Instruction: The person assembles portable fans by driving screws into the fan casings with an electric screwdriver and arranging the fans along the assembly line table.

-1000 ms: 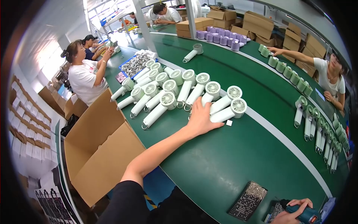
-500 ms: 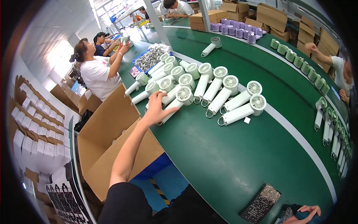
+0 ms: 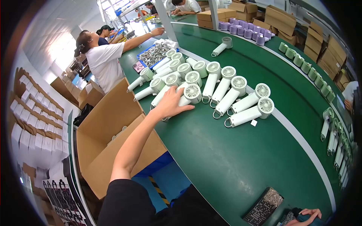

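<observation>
My left hand (image 3: 170, 104) reaches over the near row of pale green handheld fans on the green table. Its fingers and thumb are spread apart on either side of the handle of one handheld fan (image 3: 193, 93), whose round head shows past the hand. I cannot tell how firmly the hand touches it. Further fans lie close around, some under or beside the fingers. To the right, another handheld fan (image 3: 249, 113) lies with its metal ring toward me, beside a small white square (image 3: 254, 122). My right hand is out of view.
An open cardboard box (image 3: 102, 150) stands against the table edge. A blue tray (image 3: 141, 58) holds metal rings. Purple parts (image 3: 247, 32) and green parts (image 3: 307, 67) line the far side. A dark sparkly box (image 3: 264, 206) lies near another person's hands (image 3: 307, 217). Co-workers sit along the left.
My left hand has moved right and lower over the near fan, still spread. The co-worker in white on the left has stretched an arm out across the table.
</observation>
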Action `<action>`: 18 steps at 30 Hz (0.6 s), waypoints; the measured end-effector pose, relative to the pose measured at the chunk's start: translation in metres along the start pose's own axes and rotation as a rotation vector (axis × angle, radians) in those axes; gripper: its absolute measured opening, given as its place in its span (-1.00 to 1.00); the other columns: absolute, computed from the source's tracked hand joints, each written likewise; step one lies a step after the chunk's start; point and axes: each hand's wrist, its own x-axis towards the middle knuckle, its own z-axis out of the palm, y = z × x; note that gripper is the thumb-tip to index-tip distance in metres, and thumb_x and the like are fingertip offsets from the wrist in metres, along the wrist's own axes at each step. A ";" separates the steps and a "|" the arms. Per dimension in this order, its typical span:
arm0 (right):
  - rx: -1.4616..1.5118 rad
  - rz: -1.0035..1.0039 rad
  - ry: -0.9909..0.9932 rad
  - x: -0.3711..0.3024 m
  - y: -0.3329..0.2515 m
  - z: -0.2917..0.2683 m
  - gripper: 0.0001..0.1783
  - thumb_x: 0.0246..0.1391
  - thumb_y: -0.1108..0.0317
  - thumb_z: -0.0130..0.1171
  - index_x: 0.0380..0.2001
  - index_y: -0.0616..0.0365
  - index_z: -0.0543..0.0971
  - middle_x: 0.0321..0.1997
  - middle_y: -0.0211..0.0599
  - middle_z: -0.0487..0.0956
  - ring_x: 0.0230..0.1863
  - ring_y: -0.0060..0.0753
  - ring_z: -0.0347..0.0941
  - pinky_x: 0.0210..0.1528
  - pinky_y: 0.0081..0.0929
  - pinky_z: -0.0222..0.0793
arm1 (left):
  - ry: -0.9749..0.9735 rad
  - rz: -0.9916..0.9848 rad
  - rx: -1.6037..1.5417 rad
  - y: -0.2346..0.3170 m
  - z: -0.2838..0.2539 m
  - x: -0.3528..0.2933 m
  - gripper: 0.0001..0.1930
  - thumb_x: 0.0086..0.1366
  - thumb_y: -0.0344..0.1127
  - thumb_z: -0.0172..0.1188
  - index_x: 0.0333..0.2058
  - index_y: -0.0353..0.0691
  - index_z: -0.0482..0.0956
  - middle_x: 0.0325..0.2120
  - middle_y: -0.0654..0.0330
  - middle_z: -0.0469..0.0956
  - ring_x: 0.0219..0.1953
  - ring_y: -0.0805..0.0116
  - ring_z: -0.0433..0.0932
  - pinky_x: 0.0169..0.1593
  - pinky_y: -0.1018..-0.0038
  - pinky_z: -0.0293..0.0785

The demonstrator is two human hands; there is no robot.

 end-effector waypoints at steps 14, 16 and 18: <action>0.522 0.458 0.198 -0.003 0.002 0.006 -0.83 0.21 0.47 -0.07 -0.19 0.33 0.28 -0.37 -0.28 0.31 -0.57 -0.59 0.21 -0.47 -0.63 0.15 | 0.053 -0.124 -0.136 0.052 0.006 -0.076 -0.45 0.04 -0.15 0.31 0.01 -0.22 0.44 -0.04 -0.13 0.26 0.04 -0.10 0.19 0.15 0.16 0.18; 0.528 0.409 0.173 -0.001 -0.005 0.005 -0.86 0.20 0.48 -0.08 -0.21 0.33 0.29 -0.41 -0.27 0.30 -0.58 -0.59 0.19 -0.48 -0.63 0.15 | 0.055 -0.143 -0.214 0.065 -0.002 -0.099 -0.47 0.03 -0.19 0.31 -0.01 -0.21 0.45 -0.03 -0.11 0.26 0.05 -0.07 0.19 0.14 0.16 0.19; 0.418 0.502 0.199 0.004 -0.012 0.017 -0.88 0.22 0.44 -0.16 -0.40 0.23 0.25 -0.53 -0.32 0.23 -0.64 -0.58 0.14 -0.53 -0.62 0.11 | 0.044 -0.043 -0.204 0.099 -0.012 -0.105 -0.47 -0.01 -0.24 0.34 -0.03 -0.26 0.46 0.00 -0.13 0.24 0.06 -0.07 0.18 0.14 0.16 0.18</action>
